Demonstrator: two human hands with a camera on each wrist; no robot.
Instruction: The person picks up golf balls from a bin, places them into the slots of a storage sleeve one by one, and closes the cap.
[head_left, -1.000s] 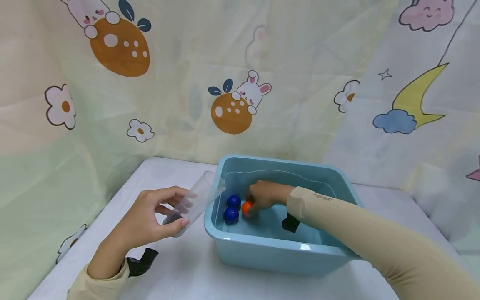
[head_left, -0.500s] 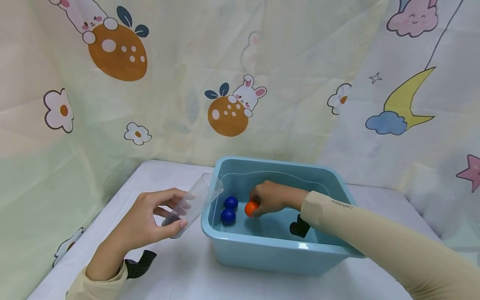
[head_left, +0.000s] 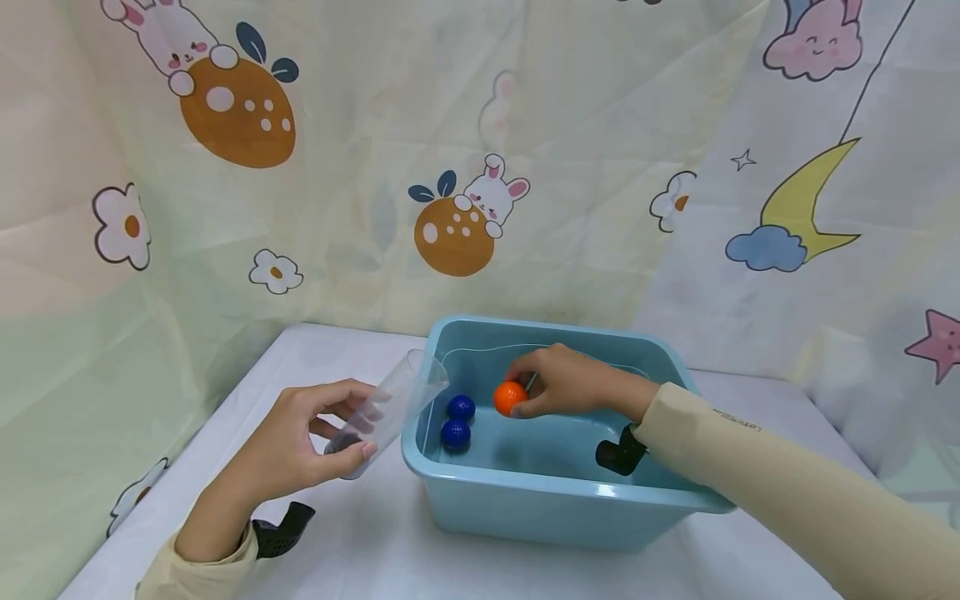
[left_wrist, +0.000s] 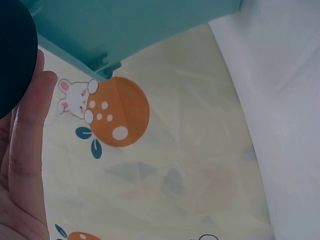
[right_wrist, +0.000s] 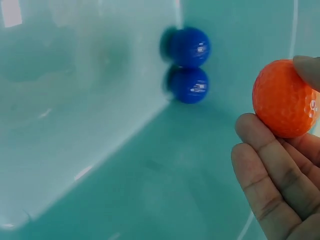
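Observation:
My left hand grips a clear plastic tube, tilted so that its open mouth leans over the left rim of a light blue tub. In the left wrist view the tube's dark round bottom shows beside the fingers. My right hand pinches an orange golf ball between thumb and fingers, raised off the tub's floor. Two blue balls, one farther back and one nearer, touch each other on the floor along the tub's left wall.
The tub stands on a table with a white cloth. Behind and to the left hangs a printed curtain with bunnies, fruit and flowers. A black wrist camera is worn on the left wrist, another on the right.
My right hand has lifted the orange golf ball off the tub floor and moved it right, away from the blue balls. The left hand and tube stay nearly still.

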